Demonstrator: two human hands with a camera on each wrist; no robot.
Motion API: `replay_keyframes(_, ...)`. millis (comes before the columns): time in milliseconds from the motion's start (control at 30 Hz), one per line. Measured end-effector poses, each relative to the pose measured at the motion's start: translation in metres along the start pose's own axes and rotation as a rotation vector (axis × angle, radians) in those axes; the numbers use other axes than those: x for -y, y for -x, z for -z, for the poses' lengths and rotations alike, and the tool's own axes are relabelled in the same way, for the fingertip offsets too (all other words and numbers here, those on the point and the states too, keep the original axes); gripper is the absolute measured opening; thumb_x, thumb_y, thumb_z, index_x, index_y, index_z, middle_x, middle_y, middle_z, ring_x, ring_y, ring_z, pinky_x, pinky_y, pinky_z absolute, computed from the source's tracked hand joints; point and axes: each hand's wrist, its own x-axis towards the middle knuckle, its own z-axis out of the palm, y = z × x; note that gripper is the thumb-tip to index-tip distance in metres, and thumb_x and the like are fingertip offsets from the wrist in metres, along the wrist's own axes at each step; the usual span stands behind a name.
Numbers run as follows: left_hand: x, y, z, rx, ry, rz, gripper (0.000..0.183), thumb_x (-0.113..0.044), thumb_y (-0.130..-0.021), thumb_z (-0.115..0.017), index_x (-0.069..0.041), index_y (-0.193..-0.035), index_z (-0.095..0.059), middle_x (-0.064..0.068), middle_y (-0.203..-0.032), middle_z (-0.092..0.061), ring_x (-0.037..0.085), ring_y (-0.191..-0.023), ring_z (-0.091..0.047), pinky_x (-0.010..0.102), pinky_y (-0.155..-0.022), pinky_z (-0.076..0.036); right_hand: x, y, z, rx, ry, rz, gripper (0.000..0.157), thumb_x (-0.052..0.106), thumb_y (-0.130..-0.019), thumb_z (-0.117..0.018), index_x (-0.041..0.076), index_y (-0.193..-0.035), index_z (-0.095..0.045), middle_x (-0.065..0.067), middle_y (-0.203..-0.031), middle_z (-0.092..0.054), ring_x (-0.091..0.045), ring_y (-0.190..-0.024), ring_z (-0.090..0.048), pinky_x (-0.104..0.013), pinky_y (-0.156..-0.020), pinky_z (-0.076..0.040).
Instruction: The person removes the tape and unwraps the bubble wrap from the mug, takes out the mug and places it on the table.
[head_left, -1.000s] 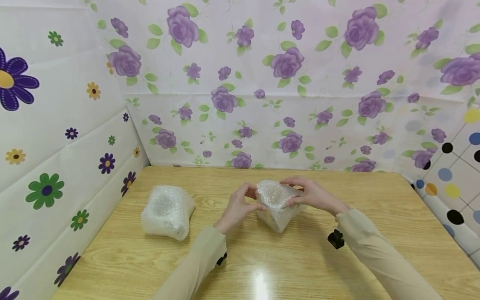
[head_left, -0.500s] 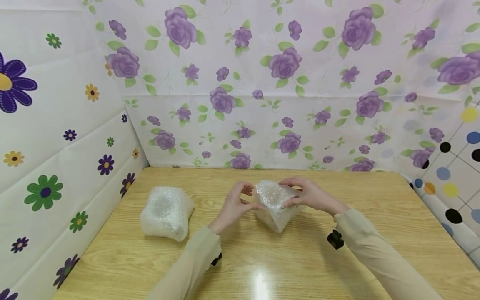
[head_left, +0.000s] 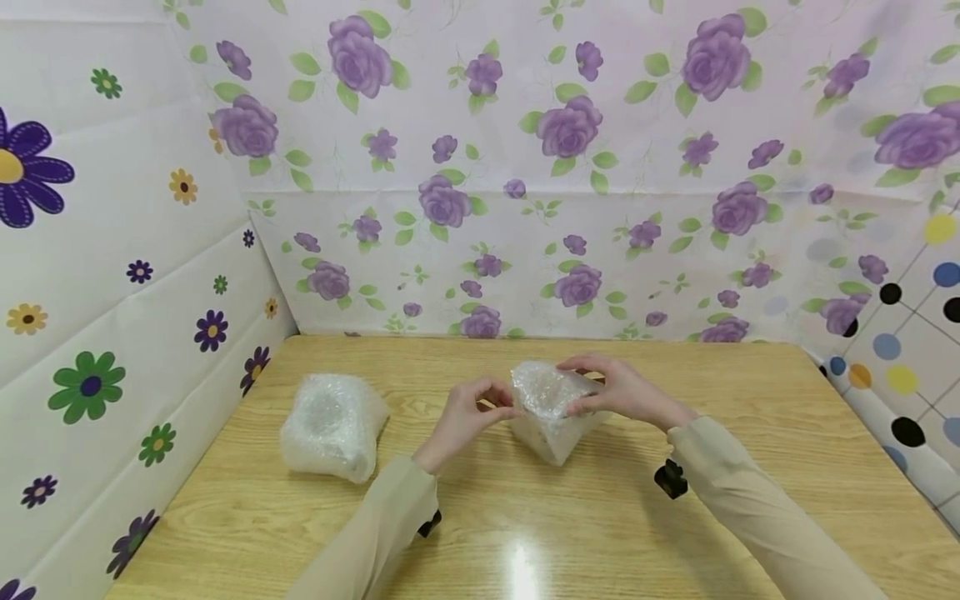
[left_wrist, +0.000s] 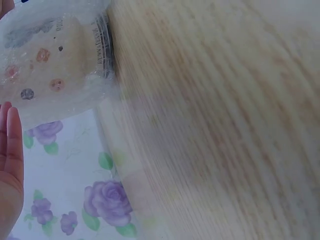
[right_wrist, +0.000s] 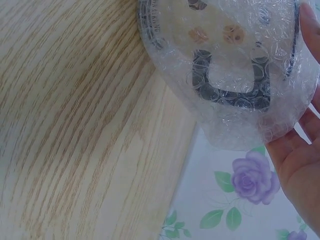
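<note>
A bubble-wrapped mug (head_left: 551,417) stands on the table in front of me. Through the wrap, the right wrist view shows its dark-edged handle (right_wrist: 232,97); small printed pictures and lettering show on the mug's side (left_wrist: 50,60) in the left wrist view. My right hand (head_left: 622,392) grips the wrapped mug from the right, thumb in front and fingers behind. At its left side is my left hand (head_left: 468,417), thumb and fingertips right at the wrap's edge. The left wrist view has fingers (left_wrist: 15,142) straight beside the wrap.
Another bubble-wrapped bundle (head_left: 333,425) sits on the left of the wooden table (head_left: 480,533). A cloth with purple roses (head_left: 442,200) hangs behind the table. Flowered sheeting (head_left: 150,358) stands on the left, and a dotted panel (head_left: 900,379) on the right.
My left hand has drawn slightly left from the wrapped mug, and its thumb and fingers have come closer together. The right hand keeps its grip, and the mug stays in place.
</note>
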Motion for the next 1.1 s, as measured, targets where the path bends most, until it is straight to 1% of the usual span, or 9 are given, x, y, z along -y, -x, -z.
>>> replay_keyframes(100,0.004,0.002,-0.001,0.025,0.040,-0.007,0.011,0.004,-0.079,-0.066,0.007,-0.088,-0.062,0.018,-0.083,-0.063,0.028,-0.071,-0.061,0.035,-0.061,-0.052,0.002,0.000,0.000,0.002,0.004,0.002,0.061,0.013,-0.073,-0.076,-0.003,-0.125,-0.048,-0.018,-0.127,-0.045,-0.034,-0.115,-0.040,-0.047,-0.090,-0.038)
replay_keyframes(200,0.009,0.003,-0.002,0.055,0.115,-0.003,0.010,0.006,-0.080,-0.064,0.009,-0.089,-0.064,0.020,-0.084,-0.064,0.034,-0.072,-0.061,0.039,-0.063,-0.052,0.002,0.000,0.000,0.001,-0.002,0.002,0.061,0.012,-0.073,-0.076,-0.003,-0.125,-0.049,-0.017,-0.127,-0.045,-0.034,-0.116,-0.040,-0.047,-0.091,-0.038)
replay_keyframes(367,0.016,0.003,-0.004,0.087,0.224,0.044,0.012,0.007,-0.081,-0.063,0.012,-0.091,-0.064,0.023,-0.087,-0.063,0.043,-0.077,-0.059,0.035,-0.067,-0.052,0.002,0.000,0.000,-0.006,-0.007,0.002,0.061,0.012,-0.072,-0.077,-0.002,-0.125,-0.049,-0.016,-0.127,-0.046,-0.033,-0.117,-0.040,-0.047,-0.091,-0.038)
replay_keyframes(600,0.016,0.004,-0.008,0.099,0.271,0.100,0.013,0.005,-0.080,-0.064,0.012,-0.092,-0.064,0.022,-0.088,-0.063,0.042,-0.079,-0.059,0.052,-0.072,-0.046,-0.002,0.001,-0.002,-0.020,-0.016,0.013,0.061,0.012,-0.072,-0.076,-0.002,-0.125,-0.049,-0.016,-0.127,-0.046,-0.033,-0.115,-0.040,-0.046,-0.091,-0.038)
replay_keyframes(667,0.017,0.004,-0.009,0.099,0.285,0.110,0.013,0.006,-0.081,-0.064,0.012,-0.092,-0.064,0.022,-0.088,-0.063,0.041,-0.079,-0.059,0.051,-0.073,-0.047,-0.003,0.001,-0.002,-0.022,-0.019,0.015,0.061,0.012,-0.072,-0.076,-0.002,-0.125,-0.050,-0.016,-0.127,-0.046,-0.033,-0.116,-0.040,-0.045,-0.091,-0.038)
replay_keyframes(800,0.033,0.003,-0.015,0.079,0.324,0.103,0.011,0.003,-0.082,-0.064,0.009,-0.091,-0.065,0.019,-0.086,-0.064,0.038,-0.077,-0.061,0.048,-0.071,-0.049,-0.005,0.001,-0.001,-0.027,-0.020,0.020,0.061,0.012,-0.072,-0.077,-0.002,-0.124,-0.050,-0.016,-0.127,-0.047,-0.032,-0.117,-0.040,-0.044,-0.091,-0.039)
replay_keyframes(900,0.049,0.001,-0.019,0.062,0.329,0.057,0.010,-0.002,-0.082,-0.065,0.005,-0.089,-0.066,0.014,-0.084,-0.065,0.033,-0.074,-0.062,0.046,-0.068,-0.050,-0.004,0.002,-0.001,-0.030,-0.017,0.023,0.061,0.012,-0.072,-0.077,-0.002,-0.124,-0.050,-0.016,-0.126,-0.047,-0.033,-0.117,-0.040,-0.045,-0.091,-0.039)
replay_keyframes(1033,0.049,0.001,-0.021,0.045,0.300,0.037,0.009,-0.002,-0.081,-0.066,0.003,-0.087,-0.066,0.012,-0.082,-0.066,0.030,-0.071,-0.063,0.045,-0.064,-0.051,-0.002,0.002,-0.001,-0.029,-0.004,0.023,0.061,0.012,-0.072,-0.076,-0.003,-0.125,-0.049,-0.018,-0.126,-0.046,-0.034,-0.116,-0.040,-0.047,-0.091,-0.038)
replay_keyframes(1100,0.049,0.001,-0.022,0.045,0.301,0.047,0.008,-0.001,-0.081,-0.066,0.004,-0.087,-0.065,0.015,-0.081,-0.065,0.032,-0.069,-0.063,0.045,-0.063,-0.051,-0.002,0.002,-0.002,-0.029,-0.002,0.017,0.061,0.012,-0.072,-0.077,-0.003,-0.125,-0.049,-0.017,-0.126,-0.046,-0.033,-0.117,-0.040,-0.046,-0.091,-0.038)
